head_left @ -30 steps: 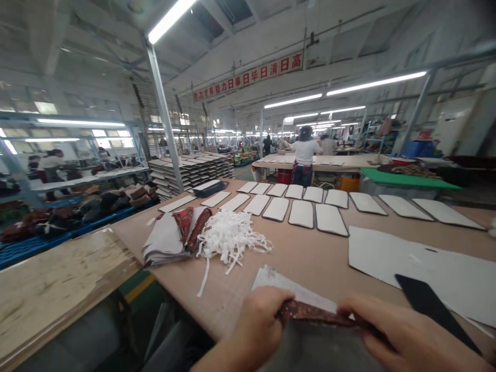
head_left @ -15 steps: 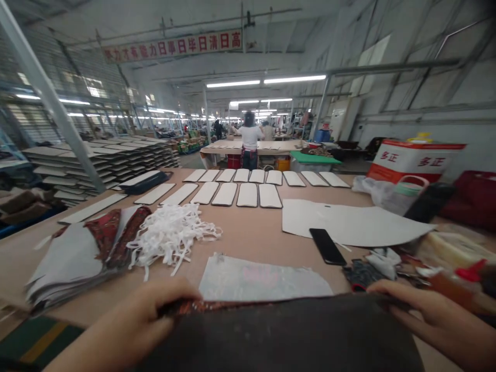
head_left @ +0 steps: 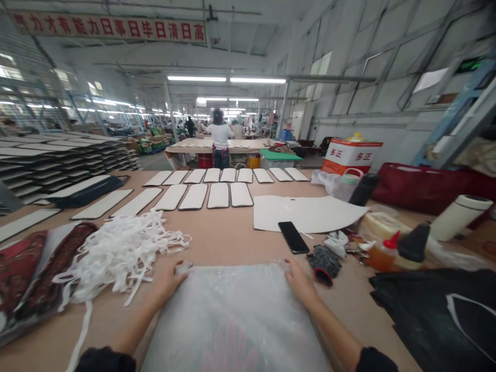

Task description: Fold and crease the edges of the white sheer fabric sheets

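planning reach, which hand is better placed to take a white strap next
Probably the left hand: it is beside the white straps; the right hand is across the grey sheet, nearer the glove.

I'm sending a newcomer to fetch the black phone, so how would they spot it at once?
On the brown table, find the big white panel beyond the right hand. The black phone lies flat, its far end overlapping the panel's near edge, left of the middle. Unlike the crumpled grey glove beside it, which has a red rim, it is a smooth black rectangle.
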`<state>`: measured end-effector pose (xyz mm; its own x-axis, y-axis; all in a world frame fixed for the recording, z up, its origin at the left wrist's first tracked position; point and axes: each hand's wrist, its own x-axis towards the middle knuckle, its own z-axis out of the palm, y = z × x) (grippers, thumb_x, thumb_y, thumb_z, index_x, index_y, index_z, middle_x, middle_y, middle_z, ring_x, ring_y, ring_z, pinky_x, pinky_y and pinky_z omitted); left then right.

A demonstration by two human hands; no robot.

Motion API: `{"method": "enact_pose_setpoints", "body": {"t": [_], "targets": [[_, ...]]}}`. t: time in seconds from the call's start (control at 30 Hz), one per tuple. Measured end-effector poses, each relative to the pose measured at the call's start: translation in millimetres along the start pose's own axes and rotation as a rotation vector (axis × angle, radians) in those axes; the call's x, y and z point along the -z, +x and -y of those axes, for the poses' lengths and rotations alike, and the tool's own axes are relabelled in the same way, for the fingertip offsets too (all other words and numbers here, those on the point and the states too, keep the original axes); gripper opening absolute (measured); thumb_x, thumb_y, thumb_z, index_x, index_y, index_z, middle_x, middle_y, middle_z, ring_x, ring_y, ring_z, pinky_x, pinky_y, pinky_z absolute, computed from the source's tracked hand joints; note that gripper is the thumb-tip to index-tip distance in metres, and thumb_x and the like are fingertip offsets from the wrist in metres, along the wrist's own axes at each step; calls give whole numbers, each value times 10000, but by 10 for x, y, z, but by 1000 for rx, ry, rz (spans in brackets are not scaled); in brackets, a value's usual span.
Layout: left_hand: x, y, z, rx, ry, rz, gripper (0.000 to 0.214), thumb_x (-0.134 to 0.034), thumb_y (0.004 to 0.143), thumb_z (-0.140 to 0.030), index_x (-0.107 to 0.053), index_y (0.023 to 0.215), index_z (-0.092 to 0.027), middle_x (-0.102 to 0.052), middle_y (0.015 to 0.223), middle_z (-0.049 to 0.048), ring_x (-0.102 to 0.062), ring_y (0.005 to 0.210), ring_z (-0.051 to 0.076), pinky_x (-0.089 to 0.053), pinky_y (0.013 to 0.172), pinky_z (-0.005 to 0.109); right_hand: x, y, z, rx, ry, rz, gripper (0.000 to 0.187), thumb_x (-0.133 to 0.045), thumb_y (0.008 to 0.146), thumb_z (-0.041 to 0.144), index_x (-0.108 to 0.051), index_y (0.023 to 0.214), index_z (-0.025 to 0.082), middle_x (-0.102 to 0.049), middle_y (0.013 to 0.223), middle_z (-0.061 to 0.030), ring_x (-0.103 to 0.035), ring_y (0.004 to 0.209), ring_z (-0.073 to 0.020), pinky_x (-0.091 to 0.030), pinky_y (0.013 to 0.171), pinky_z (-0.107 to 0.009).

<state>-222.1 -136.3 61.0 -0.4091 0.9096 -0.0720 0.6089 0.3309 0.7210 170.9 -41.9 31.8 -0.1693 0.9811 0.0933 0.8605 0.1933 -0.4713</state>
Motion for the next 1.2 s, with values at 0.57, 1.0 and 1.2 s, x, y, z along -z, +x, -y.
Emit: {"method": "enact_pose_setpoints", "body": {"t": [0.57,1.0,1.2], "targets": [[-895,-1238,118,-712,598,-78,451,-511,748,-557,-580,1111,-300,-593,1138,62,-541,1029,263,-444,861,431,-150,-1628,586,388,-43,270,416,-512,765,422,-475,1157,289,-457,1279,-39,-420,1076,-262,-320,932,-417],[-659,-1023,69,-482,563,-68,419,-473,791,-467,-547,1139,-246,-518,1250,74,-454,1152,257,-346,968,446,-236,-1069,66,389,-233,-28,400,-440,796,266,-494,1192,274,-497,1261,-59,-406,1166,-240,-295,977,-411],[-344,-921,441,-147,427,-188,458,-504,768,-339,-489,1183,-147,-525,1224,111,-468,1141,230,-342,979,359,-236,-1058,-621,101,-215,-87,464,-392,806,395,-502,1165,122,-528,1185,-162,-481,1092,-278,-366,932,-407]]}}
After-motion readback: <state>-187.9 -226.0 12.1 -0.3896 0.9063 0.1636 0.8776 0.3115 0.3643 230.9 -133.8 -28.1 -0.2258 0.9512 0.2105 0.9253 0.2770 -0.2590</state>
